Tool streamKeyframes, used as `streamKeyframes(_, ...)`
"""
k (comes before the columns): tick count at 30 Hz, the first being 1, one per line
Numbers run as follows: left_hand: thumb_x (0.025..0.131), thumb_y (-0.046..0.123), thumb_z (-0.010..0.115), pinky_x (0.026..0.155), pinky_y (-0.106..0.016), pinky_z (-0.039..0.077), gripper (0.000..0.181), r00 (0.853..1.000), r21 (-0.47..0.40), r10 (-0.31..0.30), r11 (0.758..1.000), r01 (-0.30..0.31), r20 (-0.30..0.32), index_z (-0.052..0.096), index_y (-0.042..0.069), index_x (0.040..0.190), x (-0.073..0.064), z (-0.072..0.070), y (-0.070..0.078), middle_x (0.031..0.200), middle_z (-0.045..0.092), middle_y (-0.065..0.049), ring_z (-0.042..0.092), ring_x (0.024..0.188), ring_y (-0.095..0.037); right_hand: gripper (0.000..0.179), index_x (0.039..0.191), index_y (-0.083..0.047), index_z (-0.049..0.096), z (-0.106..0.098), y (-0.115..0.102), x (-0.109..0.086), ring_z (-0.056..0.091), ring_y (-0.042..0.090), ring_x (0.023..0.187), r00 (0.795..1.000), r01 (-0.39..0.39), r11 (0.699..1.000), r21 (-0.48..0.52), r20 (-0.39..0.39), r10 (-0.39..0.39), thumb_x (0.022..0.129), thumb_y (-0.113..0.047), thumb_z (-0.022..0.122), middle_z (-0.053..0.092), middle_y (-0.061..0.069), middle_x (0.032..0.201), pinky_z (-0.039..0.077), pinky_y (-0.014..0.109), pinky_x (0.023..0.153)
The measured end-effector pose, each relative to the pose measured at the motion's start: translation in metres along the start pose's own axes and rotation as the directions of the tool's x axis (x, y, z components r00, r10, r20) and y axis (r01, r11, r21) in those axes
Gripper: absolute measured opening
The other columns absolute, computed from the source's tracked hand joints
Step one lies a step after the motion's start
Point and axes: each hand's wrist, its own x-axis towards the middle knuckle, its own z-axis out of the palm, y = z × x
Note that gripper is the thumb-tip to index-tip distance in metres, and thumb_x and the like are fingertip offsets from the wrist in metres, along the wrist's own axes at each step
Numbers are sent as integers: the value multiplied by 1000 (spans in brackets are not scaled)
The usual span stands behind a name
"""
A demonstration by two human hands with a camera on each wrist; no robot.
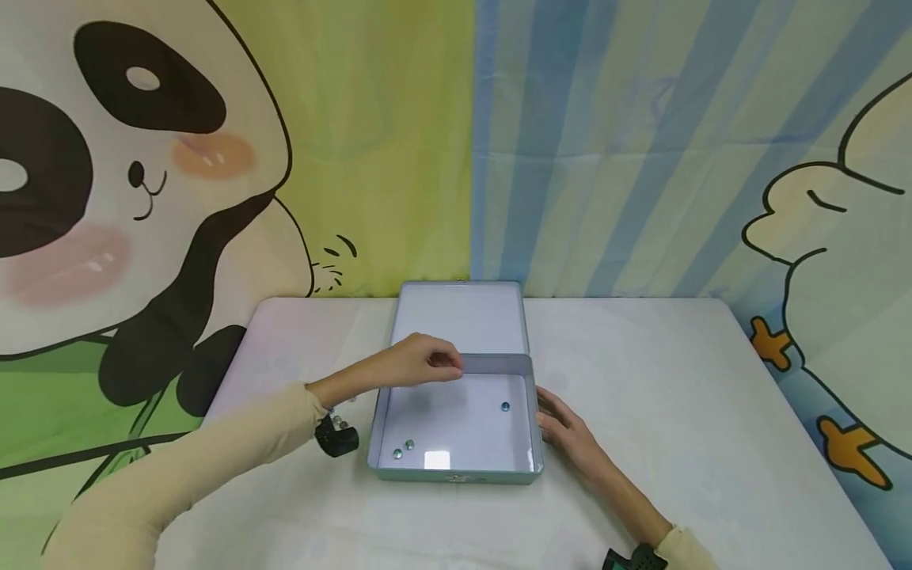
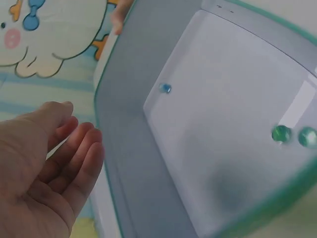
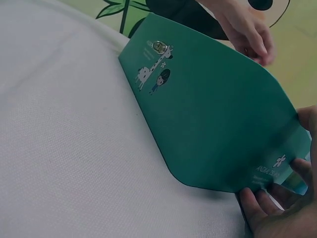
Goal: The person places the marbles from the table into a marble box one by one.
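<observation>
A shallow green tin box (image 1: 456,475) stands on the table with its hinged lid (image 1: 459,317) raised at the back. Inside lie a blue marble (image 1: 505,406) near the right wall and two green marbles (image 2: 281,133) near the front left. Over the back of the box hovers my left hand (image 1: 425,360), its fingers loosely bent; in the left wrist view, nothing shows between them. My right hand (image 1: 570,431) rests against the right side of the box, its fingertips touching the green outer wall (image 3: 198,109) near the back corner.
Some small glass marbles (image 1: 339,423) lie on the white-covered table (image 1: 641,380) left of the box, partly hidden by my left wrist. A printed curtain (image 1: 606,158) with cartoon animals hangs behind the table.
</observation>
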Motion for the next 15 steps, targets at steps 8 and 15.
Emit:
streamKeyframes(8, 92, 25, 67, 69, -23, 53, 16, 975, -26, -163, 987, 161, -151, 71, 15, 103, -73, -37, -19, 89, 70, 3, 62, 79, -11, 60, 152, -17, 27, 3, 0, 0, 29, 38, 145, 1000, 0, 1000, -14, -2, 0, 99, -32, 50, 28, 16, 158, 34, 51, 114)
streamKeyframes(15, 92, 29, 66, 72, -22, 52, 15, 931, 8, -275, 959, 285, -240, 70, 19, 102, -116, -49, -53, 91, 70, 4, 61, 82, -8, 59, 153, -16, 26, 1, 0, 0, 28, 39, 145, 1000, -1, 999, -42, 2, 1, 100, -32, 48, 27, 17, 158, 32, 53, 115)
